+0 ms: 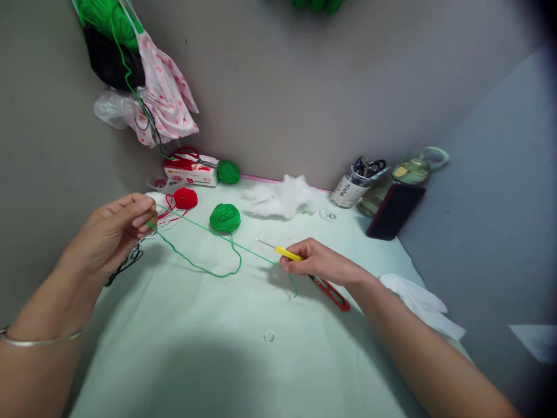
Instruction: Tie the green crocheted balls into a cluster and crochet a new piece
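From the head camera, the left hand (126, 220) is pinching green yarn (256, 253) between closed fingertips, and there's the strand, pulled straight across to the right hand (311, 258)! Those right fingers are closed around a yellow-handled hook (288, 253), metal tip pointing left, the yarn's short tail hanging just below. The slack loops down, then up to the green ball (225, 218) on the table (209, 348), between the hands and farther back. Nearer, a small ring (268, 336) lies flat.
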Demonstrator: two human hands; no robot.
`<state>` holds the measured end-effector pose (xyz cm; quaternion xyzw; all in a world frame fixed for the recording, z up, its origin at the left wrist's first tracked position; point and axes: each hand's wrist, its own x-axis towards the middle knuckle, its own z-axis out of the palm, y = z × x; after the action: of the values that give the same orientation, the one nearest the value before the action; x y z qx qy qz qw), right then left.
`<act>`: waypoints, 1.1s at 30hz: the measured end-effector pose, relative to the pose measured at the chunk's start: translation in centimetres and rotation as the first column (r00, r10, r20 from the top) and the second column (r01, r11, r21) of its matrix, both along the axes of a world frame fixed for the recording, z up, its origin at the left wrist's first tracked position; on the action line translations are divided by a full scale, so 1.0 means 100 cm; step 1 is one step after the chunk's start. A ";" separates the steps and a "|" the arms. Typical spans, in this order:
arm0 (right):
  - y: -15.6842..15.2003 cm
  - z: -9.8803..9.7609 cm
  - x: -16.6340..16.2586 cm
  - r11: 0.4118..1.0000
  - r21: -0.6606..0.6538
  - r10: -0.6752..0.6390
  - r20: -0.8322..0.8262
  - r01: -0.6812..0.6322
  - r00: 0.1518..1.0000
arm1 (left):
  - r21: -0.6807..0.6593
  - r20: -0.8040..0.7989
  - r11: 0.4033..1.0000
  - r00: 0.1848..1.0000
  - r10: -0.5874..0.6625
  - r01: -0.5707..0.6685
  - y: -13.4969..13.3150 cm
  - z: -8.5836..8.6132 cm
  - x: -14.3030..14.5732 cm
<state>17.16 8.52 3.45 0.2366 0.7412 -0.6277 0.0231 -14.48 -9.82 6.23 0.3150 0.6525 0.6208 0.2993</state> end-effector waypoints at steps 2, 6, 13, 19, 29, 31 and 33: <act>-0.007 -0.005 0.007 0.994 -0.076 -0.081 -0.006 0.080 0.997 | 0.025 -0.030 0.999 0.998 0.050 -0.049 0.005 0.000 -0.004; -0.025 -0.009 0.021 0.937 -0.284 -0.215 -0.017 0.202 0.976 | -0.002 -0.164 0.987 0.974 0.158 -0.161 0.007 -0.010 -0.015; -0.069 -0.002 0.029 0.840 -0.446 -0.389 -0.097 0.310 0.916 | -0.108 -0.278 0.976 0.937 -0.214 0.191 -0.011 -0.017 0.070; -0.124 0.010 0.030 0.815 -0.402 -0.506 -0.143 0.418 0.850 | 0.211 0.302 0.788 0.728 -0.615 0.578 -0.033 -0.015 0.178; -0.189 0.018 0.038 0.733 -0.401 -0.659 -0.219 0.549 0.719 | 0.296 -0.454 0.828 0.833 -0.317 0.477 -0.060 -0.023 0.191; -0.193 0.017 0.036 0.733 -0.391 -0.664 -0.234 0.557 0.710 | 0.266 -0.419 0.843 0.844 -0.335 0.467 -0.066 -0.029 0.191; -0.196 0.015 0.033 0.741 -0.373 -0.660 -0.253 0.559 0.707 | 0.223 -0.207 0.866 0.890 -0.407 0.448 -0.069 -0.032 0.195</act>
<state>20.49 -11.11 4.91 0.3424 0.5177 -0.7263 -0.2954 5.00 -16.74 2.99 0.5355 0.4985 0.5943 0.3340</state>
